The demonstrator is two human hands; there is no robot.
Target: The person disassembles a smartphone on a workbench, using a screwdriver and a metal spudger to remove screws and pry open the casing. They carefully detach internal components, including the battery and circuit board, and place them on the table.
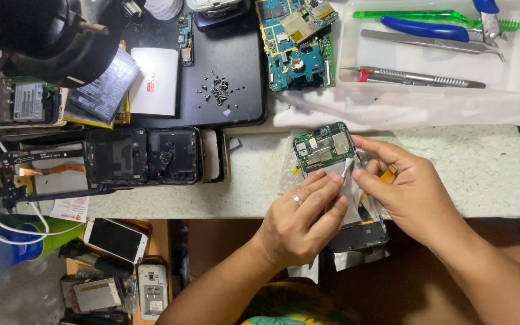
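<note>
An opened phone (pixel 326 150) with a green circuit board at its top lies at the front edge of the speckled worktop (pixel 452 162). My left hand (pixel 302 219), a ring on one finger, rests on the phone's lower half and pinches a silvery film or foil strip (pixel 345 170). My right hand (pixel 401 189) pinches the same strip from the right, thumb and forefinger closed on it. An orange flex cable (pixel 387 174) shows under my right fingers. Most of the phone's lower body is hidden by both hands.
A black phone frame (pixel 142 156) lies open to the left. Behind it a black mat (pixel 224 90) holds several tiny screws, a white card and a blue circuit board (pixel 299 45). A white tray (pixel 350 60) at the back right holds pliers, tweezers and a screwdriver. More phones lie on a lower shelf.
</note>
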